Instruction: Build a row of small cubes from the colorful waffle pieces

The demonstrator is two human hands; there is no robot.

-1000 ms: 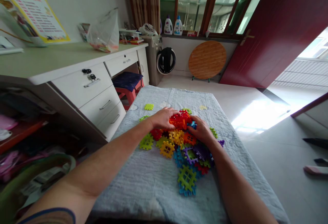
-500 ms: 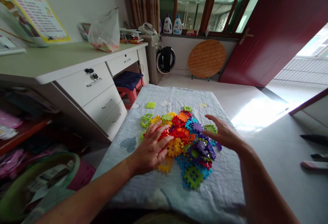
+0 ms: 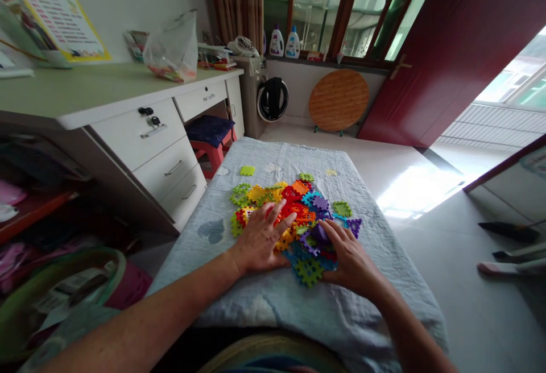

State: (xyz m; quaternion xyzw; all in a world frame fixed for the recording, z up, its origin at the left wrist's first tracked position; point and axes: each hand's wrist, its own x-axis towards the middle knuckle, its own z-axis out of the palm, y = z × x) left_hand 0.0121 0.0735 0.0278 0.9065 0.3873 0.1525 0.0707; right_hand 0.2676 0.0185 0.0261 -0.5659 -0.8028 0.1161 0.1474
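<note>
A pile of colourful plastic interlocking tiles point(image 3: 301, 211) with notched edges lies on the cloth-covered table point(image 3: 230, 305). My left hand point(image 3: 259, 242) rests against the pile's left side, fingers spread over red and yellow tiles. On the right side, my right hand point(image 3: 352, 256) touches purple and blue tiles with its fingers apart. Between the two hands, nearest me, is a dark green lattice tile point(image 3: 309, 270). A lime green tile point(image 3: 247, 170) lies apart at the far left, and a green frame tile point(image 3: 342, 208) sits beyond my right hand.
A white desk point(image 3: 157, 134) with drawers stands to the left, and a stool point(image 3: 211, 131) is tucked beside it. Further back are a washing machine point(image 3: 251, 94) and a round wooden board point(image 3: 339, 100). A basket point(image 3: 132, 282) stands low on the left.
My right hand has come down from above the pile onto its right side. My left hand has shifted slightly right, and the tiles are pushed closer together.
</note>
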